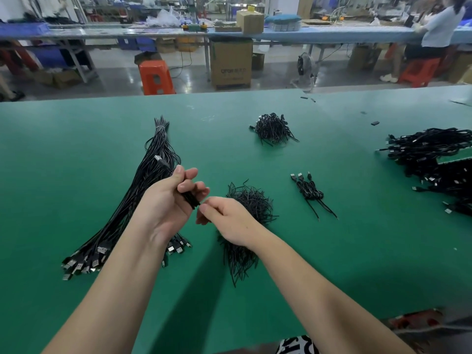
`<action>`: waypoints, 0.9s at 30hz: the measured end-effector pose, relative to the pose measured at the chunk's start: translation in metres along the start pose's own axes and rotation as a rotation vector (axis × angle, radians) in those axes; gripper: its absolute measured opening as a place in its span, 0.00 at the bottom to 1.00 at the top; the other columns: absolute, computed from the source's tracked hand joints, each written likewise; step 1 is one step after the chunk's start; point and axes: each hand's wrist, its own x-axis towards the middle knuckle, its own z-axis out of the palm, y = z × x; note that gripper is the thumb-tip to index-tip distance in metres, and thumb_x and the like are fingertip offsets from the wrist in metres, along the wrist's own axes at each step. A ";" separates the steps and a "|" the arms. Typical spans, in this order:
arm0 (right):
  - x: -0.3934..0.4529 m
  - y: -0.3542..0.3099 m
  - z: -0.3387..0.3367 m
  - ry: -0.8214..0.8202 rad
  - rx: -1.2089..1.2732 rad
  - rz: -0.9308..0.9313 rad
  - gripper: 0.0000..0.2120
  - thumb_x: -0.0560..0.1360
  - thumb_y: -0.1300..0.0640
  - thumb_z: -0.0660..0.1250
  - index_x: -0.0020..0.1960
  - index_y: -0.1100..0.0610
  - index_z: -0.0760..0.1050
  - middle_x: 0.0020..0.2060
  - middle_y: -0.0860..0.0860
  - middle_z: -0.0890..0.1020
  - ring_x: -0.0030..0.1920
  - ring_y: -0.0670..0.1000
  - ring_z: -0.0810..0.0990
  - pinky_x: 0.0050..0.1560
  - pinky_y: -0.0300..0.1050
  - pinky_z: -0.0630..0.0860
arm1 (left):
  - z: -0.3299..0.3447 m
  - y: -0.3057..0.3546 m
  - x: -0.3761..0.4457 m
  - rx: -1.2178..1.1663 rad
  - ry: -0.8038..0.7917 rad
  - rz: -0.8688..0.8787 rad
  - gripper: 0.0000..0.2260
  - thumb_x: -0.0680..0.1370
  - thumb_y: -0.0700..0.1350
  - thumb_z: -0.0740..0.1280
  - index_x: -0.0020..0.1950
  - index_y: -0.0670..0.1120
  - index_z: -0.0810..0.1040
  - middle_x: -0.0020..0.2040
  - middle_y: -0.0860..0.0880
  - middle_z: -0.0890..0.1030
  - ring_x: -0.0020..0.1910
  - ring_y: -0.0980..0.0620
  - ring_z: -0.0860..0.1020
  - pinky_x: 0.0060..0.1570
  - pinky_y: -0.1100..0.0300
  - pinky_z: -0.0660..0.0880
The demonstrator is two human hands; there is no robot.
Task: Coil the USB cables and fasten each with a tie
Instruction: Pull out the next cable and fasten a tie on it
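While both forearms reach out over the green desk (332, 251): the two hands meet just above it, near the middle of the view.
Left hand (168, 200): palm turned up, fingers curled round a small coiled cable (190, 198), whose black loops show between thumb and fingers; a USB plug (159, 159) on that cable sticks up past the fingertips.
Right hand (227, 218): back of the hand up, thumb and forefinger pressed together at the lower end of the coil; what they pinch is too thin to make out.
Uncoiled cables (143, 187): a long black bundle lying on the desk to the left, running from far centre toward the near left, under the left forearm; its silver plugs (81, 261) fan out at the near end.
Ties, near pile (245, 226): a tangle of short black strands on the desk just beyond and beneath the right wrist.
Ties, far pile (274, 129): a second, smaller tangle further back, well apart from the hands.
Finished coils (310, 191): three or so fastened cables lying side by side to the right of the near pile, plugs pointing away.
Large heap (439, 162): many coiled black cables at the right edge of the desk, with a green strip (454, 158) lying across it.
Background: an orange stool (155, 76), a cardboard box (231, 63) under a long blue bench, and a seated person (434, 34) at the far right.
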 end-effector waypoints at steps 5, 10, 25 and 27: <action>0.001 -0.005 -0.003 -0.074 0.424 -0.016 0.15 0.76 0.63 0.73 0.60 0.51 0.80 0.47 0.49 0.83 0.49 0.50 0.82 0.56 0.44 0.79 | -0.001 0.000 -0.003 0.135 -0.070 -0.041 0.17 0.82 0.50 0.61 0.41 0.44 0.82 0.26 0.54 0.70 0.35 0.51 0.81 0.48 0.52 0.76; 0.004 -0.007 0.001 0.034 0.472 -0.005 0.14 0.71 0.67 0.75 0.40 0.48 0.79 0.31 0.41 0.74 0.35 0.44 0.75 0.41 0.39 0.76 | -0.001 0.001 -0.008 0.271 -0.215 -0.026 0.16 0.77 0.50 0.64 0.38 0.44 0.86 0.34 0.44 0.82 0.42 0.45 0.85 0.43 0.51 0.82; -0.002 -0.001 0.016 0.113 -0.507 -0.096 0.14 0.84 0.60 0.55 0.69 0.60 0.64 0.60 0.58 0.73 0.51 0.64 0.78 0.43 0.49 0.64 | -0.010 -0.002 -0.016 1.817 0.167 0.462 0.21 0.79 0.63 0.54 0.42 0.48 0.74 0.31 0.52 0.75 0.29 0.53 0.73 0.29 0.57 0.64; -0.004 -0.003 0.018 0.096 -0.463 -0.081 0.14 0.84 0.60 0.54 0.68 0.61 0.65 0.59 0.58 0.74 0.53 0.63 0.77 0.47 0.53 0.70 | -0.013 0.004 -0.015 1.642 0.030 0.485 0.13 0.78 0.59 0.62 0.44 0.51 0.78 0.31 0.54 0.77 0.31 0.60 0.76 0.28 0.67 0.65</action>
